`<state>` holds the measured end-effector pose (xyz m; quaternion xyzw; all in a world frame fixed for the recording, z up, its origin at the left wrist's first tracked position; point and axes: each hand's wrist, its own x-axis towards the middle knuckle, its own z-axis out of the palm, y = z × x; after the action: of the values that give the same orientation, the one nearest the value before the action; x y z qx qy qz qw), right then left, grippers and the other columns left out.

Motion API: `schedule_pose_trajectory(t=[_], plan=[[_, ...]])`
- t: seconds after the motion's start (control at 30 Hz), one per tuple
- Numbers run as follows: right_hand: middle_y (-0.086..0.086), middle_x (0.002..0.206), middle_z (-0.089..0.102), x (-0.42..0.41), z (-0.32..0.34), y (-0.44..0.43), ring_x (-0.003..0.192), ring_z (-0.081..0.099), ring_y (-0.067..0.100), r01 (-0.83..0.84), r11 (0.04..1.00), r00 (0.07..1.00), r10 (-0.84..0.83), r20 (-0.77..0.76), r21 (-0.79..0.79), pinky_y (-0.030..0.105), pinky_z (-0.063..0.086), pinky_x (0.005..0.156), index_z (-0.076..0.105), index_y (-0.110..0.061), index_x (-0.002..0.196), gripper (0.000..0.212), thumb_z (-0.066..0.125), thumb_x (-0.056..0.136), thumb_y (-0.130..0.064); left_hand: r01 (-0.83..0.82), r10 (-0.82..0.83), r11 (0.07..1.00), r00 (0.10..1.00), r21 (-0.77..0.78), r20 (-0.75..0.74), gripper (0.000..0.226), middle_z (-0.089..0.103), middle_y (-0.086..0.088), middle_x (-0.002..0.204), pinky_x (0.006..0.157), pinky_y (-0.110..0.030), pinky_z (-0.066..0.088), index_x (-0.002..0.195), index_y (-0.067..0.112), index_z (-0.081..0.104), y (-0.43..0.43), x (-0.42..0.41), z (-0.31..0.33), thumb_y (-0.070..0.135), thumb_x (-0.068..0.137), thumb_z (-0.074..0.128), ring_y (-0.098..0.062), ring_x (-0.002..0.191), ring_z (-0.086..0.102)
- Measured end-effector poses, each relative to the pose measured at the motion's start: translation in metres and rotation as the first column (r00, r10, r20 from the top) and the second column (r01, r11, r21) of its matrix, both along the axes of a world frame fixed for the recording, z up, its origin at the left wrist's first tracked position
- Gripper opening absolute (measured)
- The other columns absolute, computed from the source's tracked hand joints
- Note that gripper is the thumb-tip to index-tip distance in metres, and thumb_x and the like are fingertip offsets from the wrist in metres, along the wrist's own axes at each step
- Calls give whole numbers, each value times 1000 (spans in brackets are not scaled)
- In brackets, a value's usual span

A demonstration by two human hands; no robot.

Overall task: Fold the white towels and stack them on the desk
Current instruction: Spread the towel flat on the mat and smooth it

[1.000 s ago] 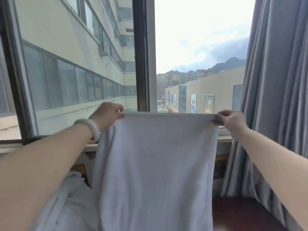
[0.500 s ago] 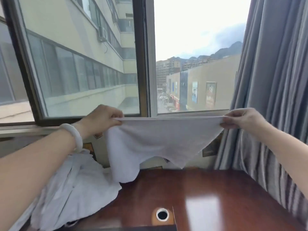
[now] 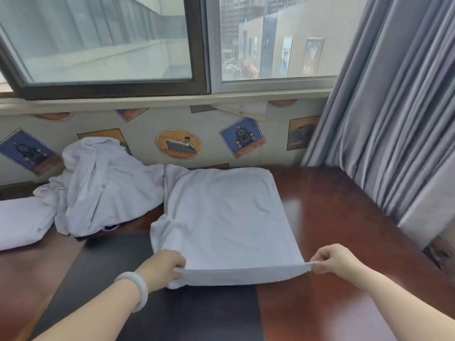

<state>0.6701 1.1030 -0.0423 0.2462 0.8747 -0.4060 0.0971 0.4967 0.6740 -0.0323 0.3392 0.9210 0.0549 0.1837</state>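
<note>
Half a second earlier the white towel [image 3: 221,217] hung stretched in the air before the window [image 3: 110,45]. Now it lay spread flat on the desk [image 3: 344,230], and the view had dropped from the window to the desktop.

At the far left, a folded white towel [image 3: 19,225] rested on the wood, cut off by the picture's edge. Just beside it, a crumpled heap of white towels [image 3: 98,188] leaned against the patterned wall [image 3: 246,139] and touched the spread towel's far left corner. Something small and dark showed under the heap's near edge, too hidden to make out.

The left hand [image 3: 165,269], with a pale bracelet [image 3: 138,289] on its wrist, pinched the towel's near left corner with curled fingers. It sat above a dark panel [image 3: 110,267] set into the desktop. The towel's left edge was rumpled and bulged outward. Its far edge lay close to the wall, and its right edge ran straight. The near edge was pulled taut between the two hands and raised slightly off the desk.

The right hand [image 3: 332,260] pinched the near right corner between thumb and fingers. To the right of the towel lay a wide strip of bare glossy wood, reaching to the grey curtain [image 3: 394,107] that hung along the desk's right side. Both forearms ran out of the bottom of the picture.
</note>
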Motion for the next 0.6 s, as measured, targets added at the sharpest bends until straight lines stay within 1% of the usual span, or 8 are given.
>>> schedule_pose_trajectory(t=[0.13,0.27,0.33,0.4,0.43,0.47,0.5,0.6], plan=[[-1,72,75,21,-16,-6,72,74,13,2,1000,1000,-2,-6,-5,32,59,80,75,-14,72,7,76,76,-8,85,-89,994,995,-70,-50,20,47,2,76,59,-23,31,67,19,46,-8,15,-10,15,85,54,-13,64,40],[-11,65,69,42,-34,-17,61,63,5,-5,997,1000,6,-12,74,17,48,64,74,-19,70,13,81,73,-8,113,-114,985,993,-128,-5,17,61,-4,100,75,-28,45,90,11,63,-16,32,-27,15,94,48,-16,77,50],[-12,79,64,56,-50,-23,66,55,2,-49,979,998,56,-30,200,13,40,62,72,-22,69,16,80,72,-8,139,-137,981,990,-135,23,21,60,-9,113,86,-32,44,103,7,65,-16,45,-36,10,96,46,-21,91,54],[-15,96,51,76,-69,-29,81,53,3,-124,905,990,138,-4,406,12,37,64,68,-24,73,14,74,78,-13,179,-181,973,983,-144,2,15,60,-11,110,85,-33,45,102,9,67,-21,58,-51,10,92,57,-24,97,57],[-15,95,44,86,-82,-31,85,50,8,-127,867,990,142,4,483,14,34,63,64,-25,73,14,72,79,-15,220,-225,969,974,-111,-32,11,59,-6,94,71,-27,46,88,15,68,-25,65,-58,11,79,72,-18,81,57],[-14,92,41,98,-96,-34,85,49,14,-127,837,989,146,6,533,18,33,61,59,-25,70,19,72,76,-13,266,-270,954,963,-134,-12,25,52,2,78,57,-20,38,73,23,64,-28,74,-63,11,60,82,-10,65,48],[-13,90,41,107,-107,-38,81,49,19,-153,801,983,182,9,579,22,35,59,55,-24,65,27,77,68,-9,297,-310,939,949,-171,-56,37,47,7,73,54,-17,29,67,27,59,-31,85,-70,7,49,83,-6,60,39],[8,90,61,133,-130,-57,71,53,28,-255,606,948,310,72,754,35,49,51,60,-16,56,44,84,30,10,340,-355,916,934,-214,-35,38,54,0,97,68,-23,33,94,18,63,-40,124,-96,-9,68,58,-15,85,50]])
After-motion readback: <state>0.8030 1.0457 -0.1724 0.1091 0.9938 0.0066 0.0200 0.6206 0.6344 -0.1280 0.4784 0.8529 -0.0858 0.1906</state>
